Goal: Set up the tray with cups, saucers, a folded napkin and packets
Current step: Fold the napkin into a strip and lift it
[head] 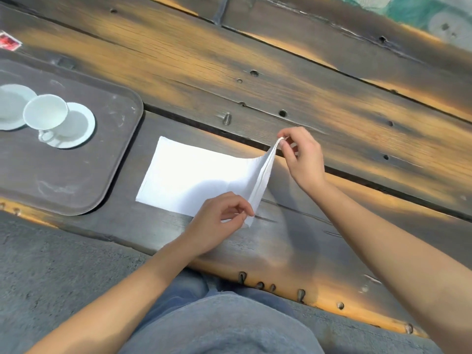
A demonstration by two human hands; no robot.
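Note:
A white napkin lies flat on the wooden table, just right of the brown tray. Its right edge is lifted off the wood. My right hand pinches the far right corner and my left hand pinches the near right corner. On the tray a white cup stands on a saucer. A second saucer sits bare at the tray's left, partly cut off by the frame. A red packet lies beyond the tray at the far left.
The table is dark, worn planks with gaps and nail holes. Its near edge runs diagonally above my jeans. Grey ground shows at the lower left. Wood stretches bare to the right of the napkin.

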